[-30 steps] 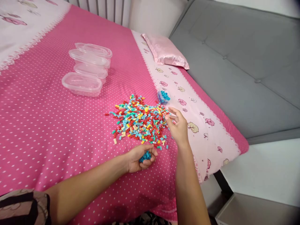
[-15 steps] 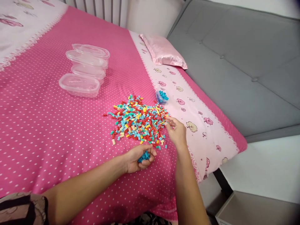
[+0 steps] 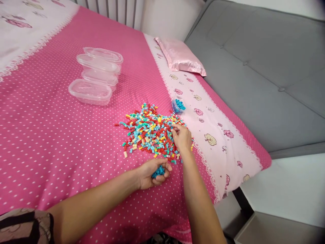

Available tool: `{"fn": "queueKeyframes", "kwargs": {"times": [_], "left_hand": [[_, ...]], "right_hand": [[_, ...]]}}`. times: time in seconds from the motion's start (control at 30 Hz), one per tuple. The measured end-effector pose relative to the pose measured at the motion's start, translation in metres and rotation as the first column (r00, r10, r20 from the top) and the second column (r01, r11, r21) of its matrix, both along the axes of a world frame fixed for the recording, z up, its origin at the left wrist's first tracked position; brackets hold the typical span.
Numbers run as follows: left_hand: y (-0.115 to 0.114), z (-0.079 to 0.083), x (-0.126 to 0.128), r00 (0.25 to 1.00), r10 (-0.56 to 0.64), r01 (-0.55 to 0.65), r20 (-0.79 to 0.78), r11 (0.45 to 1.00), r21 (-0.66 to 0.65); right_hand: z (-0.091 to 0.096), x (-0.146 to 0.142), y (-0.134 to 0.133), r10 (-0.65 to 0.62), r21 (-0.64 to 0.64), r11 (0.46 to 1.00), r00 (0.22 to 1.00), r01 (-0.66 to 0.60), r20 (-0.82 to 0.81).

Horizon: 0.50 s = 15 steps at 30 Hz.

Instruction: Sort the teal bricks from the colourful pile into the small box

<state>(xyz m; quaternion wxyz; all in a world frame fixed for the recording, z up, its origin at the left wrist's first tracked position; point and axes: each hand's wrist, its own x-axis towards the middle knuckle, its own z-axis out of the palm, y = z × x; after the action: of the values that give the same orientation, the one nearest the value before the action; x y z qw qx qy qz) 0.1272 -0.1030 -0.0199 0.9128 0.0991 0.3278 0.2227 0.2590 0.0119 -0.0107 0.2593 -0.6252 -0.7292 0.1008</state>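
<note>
A loose pile of small toy building bricks (image 3: 149, 130) in red, yellow, green, cream and light blue lies spread on the bed. My left hand (image 3: 152, 173), palm up at the near side of the pile, is cupped round several blue bricks (image 3: 158, 171). Over the right part of the pile is my right hand (image 3: 182, 138), thumb and fingertips drawn together among the bricks. What they pinch, if anything, is too small to make out. Just beyond the pile stands a small clear tub (image 3: 175, 107) holding more blue bricks.
Several clear lidded plastic containers (image 3: 90, 91) stand in a row at the back left. A pink satin pillow (image 3: 180, 57) lies near the grey padded headboard (image 3: 254, 78). The bed has a pink dotted cover (image 3: 96, 142) with a pale printed band.
My right hand has moved left, from the pile's right edge in over the bricks, and its fingers have come together. My left hand keeps its blue bricks. The view has shifted slightly.
</note>
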Motion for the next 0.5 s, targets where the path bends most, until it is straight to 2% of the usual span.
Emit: {"fn": "queueKeyframes", "kwargs": {"times": [0.2, 0.37, 0.5], "left_hand": [[0.001, 0.000, 0.000, 1.000, 0.004, -0.004, -0.006, 1.000, 0.010], [0.000, -0.001, 0.000, 1.000, 0.008, -0.008, 0.008, 1.000, 0.022], [0.000, -0.001, 0.000, 1.000, 0.010, -0.010, 0.004, 1.000, 0.025]], "right_hand": [[-0.002, 0.003, -0.005, -0.042, -0.003, 0.999, 0.998, 0.042, -0.050], [0.000, 0.013, -0.018, -0.040, -0.011, 0.999, 0.977, 0.039, -0.211], [0.013, 0.021, -0.043, -0.049, -0.115, 0.993, 0.926, 0.006, -0.375]]}}
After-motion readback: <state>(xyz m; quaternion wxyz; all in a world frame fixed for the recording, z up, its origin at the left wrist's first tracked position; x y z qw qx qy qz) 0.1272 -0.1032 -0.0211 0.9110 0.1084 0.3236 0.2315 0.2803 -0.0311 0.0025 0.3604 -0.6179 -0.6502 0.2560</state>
